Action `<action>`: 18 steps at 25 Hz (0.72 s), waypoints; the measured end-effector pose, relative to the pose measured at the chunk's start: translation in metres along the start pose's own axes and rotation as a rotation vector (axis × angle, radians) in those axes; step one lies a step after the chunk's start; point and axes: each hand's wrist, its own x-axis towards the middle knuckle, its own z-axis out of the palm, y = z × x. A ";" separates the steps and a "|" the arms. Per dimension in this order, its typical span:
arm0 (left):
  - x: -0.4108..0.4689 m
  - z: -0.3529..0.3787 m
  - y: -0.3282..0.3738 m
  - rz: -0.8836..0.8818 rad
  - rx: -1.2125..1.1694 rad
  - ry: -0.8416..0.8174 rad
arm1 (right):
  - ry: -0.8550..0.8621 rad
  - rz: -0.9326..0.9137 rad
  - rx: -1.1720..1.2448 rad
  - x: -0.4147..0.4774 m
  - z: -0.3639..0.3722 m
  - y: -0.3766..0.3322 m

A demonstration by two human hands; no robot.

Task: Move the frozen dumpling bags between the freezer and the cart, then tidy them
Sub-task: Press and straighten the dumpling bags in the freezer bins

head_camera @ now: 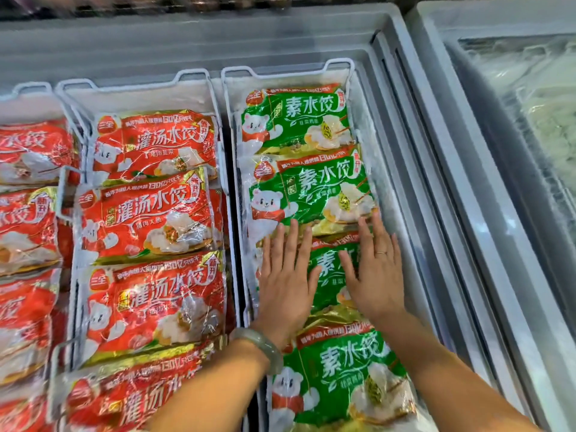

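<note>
Several green dumpling bags lie in a row in the right wire basket (338,62) of the open chest freezer. My left hand (285,277) and my right hand (375,269) rest flat, fingers spread, on the third green bag (328,269), with fingertips reaching the lower edge of the second green bag (311,190). Neither hand grips anything. The farthest green bag (296,118) and the nearest green bag (341,378) lie untouched. A pale bangle sits on my left wrist, a ring on my right hand.
Red dumpling bags (149,219) fill the middle wire basket and another basket at the far left (28,213). The freezer's grey rim and sliding-lid rail (414,169) run along the right. A second freezer under a frosted lid (530,104) stands further right.
</note>
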 end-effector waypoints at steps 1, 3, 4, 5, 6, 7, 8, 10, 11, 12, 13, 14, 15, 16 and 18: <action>-0.012 0.005 0.000 0.048 0.025 -0.003 | 0.021 -0.028 -0.014 -0.009 0.001 -0.002; -0.026 0.013 0.000 0.146 0.059 -0.013 | 0.014 -0.105 -0.049 -0.023 0.007 -0.007; -0.028 0.016 -0.001 0.173 0.069 -0.029 | -0.027 -0.135 -0.067 -0.026 0.013 -0.009; -0.030 0.018 -0.002 0.180 0.076 -0.050 | -0.083 -0.154 -0.082 -0.029 0.019 -0.010; -0.030 0.019 -0.003 0.182 0.085 -0.071 | -0.131 -0.165 -0.091 -0.030 0.023 -0.010; -0.033 0.018 -0.005 0.188 0.094 -0.093 | -0.170 -0.172 -0.100 -0.033 0.027 -0.008; -0.036 0.017 -0.006 0.199 0.101 -0.112 | -0.191 -0.181 -0.113 -0.036 0.028 -0.005; -0.045 0.015 -0.009 0.216 0.127 -0.127 | -0.206 -0.212 -0.137 -0.044 0.030 0.000; -0.048 0.015 -0.009 0.219 0.143 -0.130 | -0.212 -0.228 -0.145 -0.046 0.031 0.002; -0.050 0.015 -0.009 0.217 0.154 -0.140 | -0.227 -0.242 -0.151 -0.048 0.032 0.003; -0.051 0.016 -0.008 0.209 0.160 -0.152 | -0.240 -0.249 -0.155 -0.048 0.033 0.005; -0.051 0.017 -0.008 0.199 0.163 -0.165 | -0.244 -0.251 -0.163 -0.046 0.033 0.005; -0.050 0.017 -0.008 0.188 0.163 -0.175 | -0.243 -0.249 -0.175 -0.044 0.032 0.005; -0.047 0.017 -0.009 0.180 0.155 -0.180 | -0.249 -0.242 -0.190 -0.041 0.030 0.003; -0.041 0.015 -0.013 0.179 0.110 -0.196 | -0.288 -0.217 -0.198 -0.035 0.029 0.003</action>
